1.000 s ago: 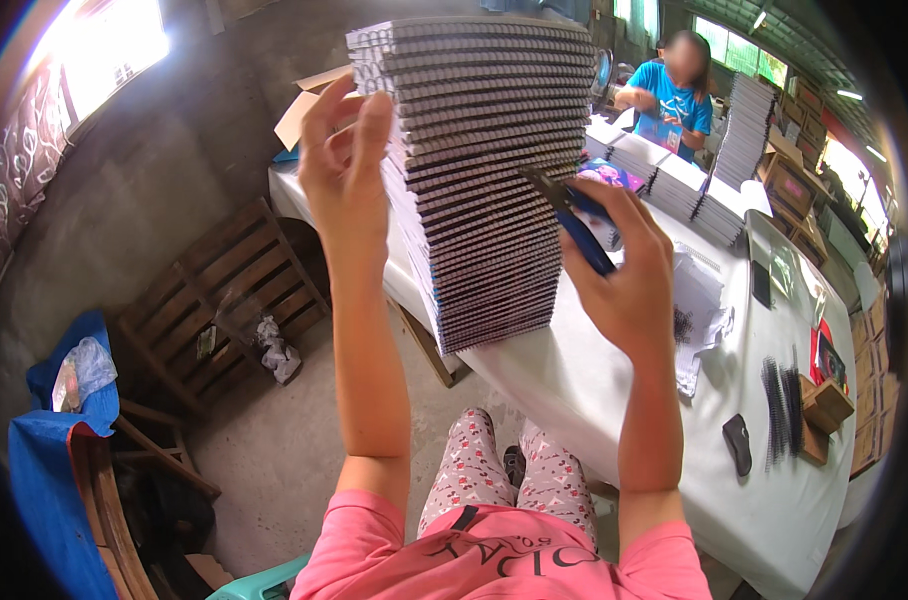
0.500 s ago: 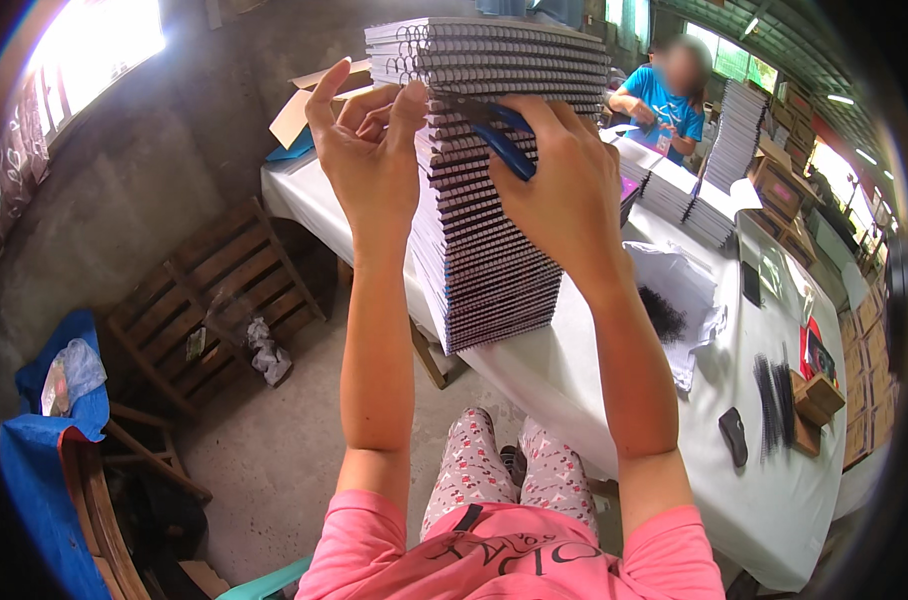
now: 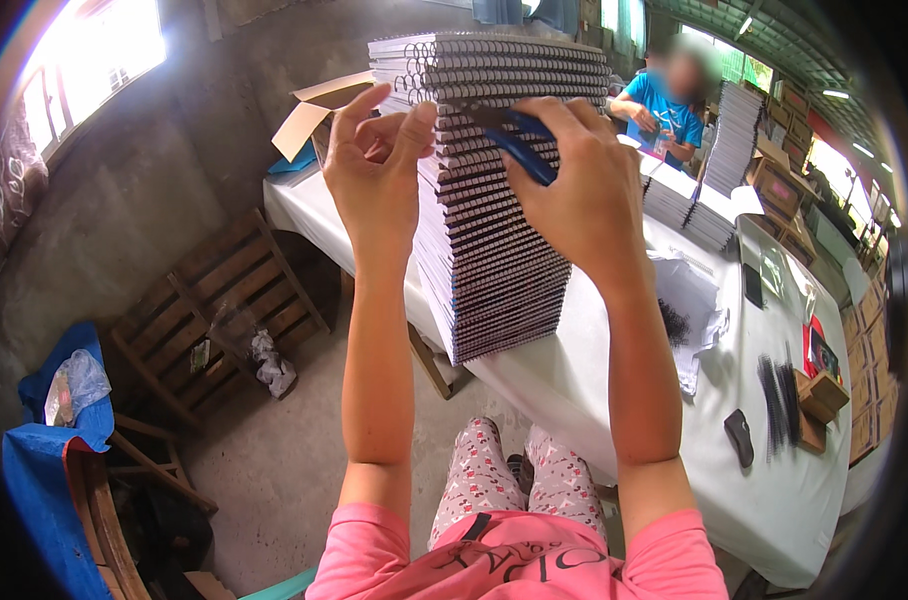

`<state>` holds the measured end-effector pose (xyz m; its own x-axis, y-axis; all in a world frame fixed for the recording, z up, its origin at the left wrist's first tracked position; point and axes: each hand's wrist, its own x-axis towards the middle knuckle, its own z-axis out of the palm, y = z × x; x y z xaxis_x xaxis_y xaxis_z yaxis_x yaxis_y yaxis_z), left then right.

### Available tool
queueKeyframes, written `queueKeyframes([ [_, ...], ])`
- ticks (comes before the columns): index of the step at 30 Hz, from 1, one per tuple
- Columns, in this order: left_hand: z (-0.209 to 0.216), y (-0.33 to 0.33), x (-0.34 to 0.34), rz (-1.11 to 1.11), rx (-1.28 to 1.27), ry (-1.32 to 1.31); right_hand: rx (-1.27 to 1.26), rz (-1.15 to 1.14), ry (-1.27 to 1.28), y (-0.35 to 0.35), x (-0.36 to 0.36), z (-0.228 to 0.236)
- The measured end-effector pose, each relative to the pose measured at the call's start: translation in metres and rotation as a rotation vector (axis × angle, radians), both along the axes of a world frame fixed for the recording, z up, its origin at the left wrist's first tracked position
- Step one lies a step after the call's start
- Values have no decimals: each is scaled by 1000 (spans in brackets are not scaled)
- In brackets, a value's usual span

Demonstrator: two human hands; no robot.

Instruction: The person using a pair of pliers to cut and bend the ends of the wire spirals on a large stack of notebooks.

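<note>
A tall stack of spiral-bound notebooks (image 3: 504,230) with black coils stands at the table's near edge. My right hand (image 3: 589,190) is closed around blue-handled pliers (image 3: 529,155). Their dark jaws point left, at the coil ends near the stack's front corner; whether they grip a wire is too small to tell. By that same corner, my left hand (image 3: 374,180) is raised with its thumb up at the coils. Its index finger is lifted and apart from the thumb, and the other fingers curl loosely. Nothing shows in it.
On the white-covered table (image 3: 574,370) lie a white sheet with black coil scraps (image 3: 676,320), a phone (image 3: 752,285), a dark tool (image 3: 738,437), black coils (image 3: 777,405) and wooden blocks (image 3: 819,400). A co-worker (image 3: 664,110) in blue works beyond, near more notebook stacks (image 3: 729,140). A wooden pallet (image 3: 224,310) leans at left.
The view has tilted slightly, so the stack sits a little lower. My right hand and the pliers have shifted slightly right along the coils. My left hand stays by the corner.
</note>
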<state>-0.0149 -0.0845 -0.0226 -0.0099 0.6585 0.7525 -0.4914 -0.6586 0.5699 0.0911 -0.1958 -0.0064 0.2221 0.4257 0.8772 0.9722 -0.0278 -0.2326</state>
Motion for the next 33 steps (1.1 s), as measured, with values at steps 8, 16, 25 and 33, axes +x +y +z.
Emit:
queueKeyframes([
  [8,9,5,4,-138,-53,-1,-3,-97,-68,12,-1,3],
  [16,2,2,7,247,177,56,-104,-90,-64,10,-3,3],
  [25,3,19,-11,-642,-413,-589,34,92,-13,11,16,2],
  [33,-2,64,-24,-1088,-367,-444,-2,-103,-92,11,-3,16],
])
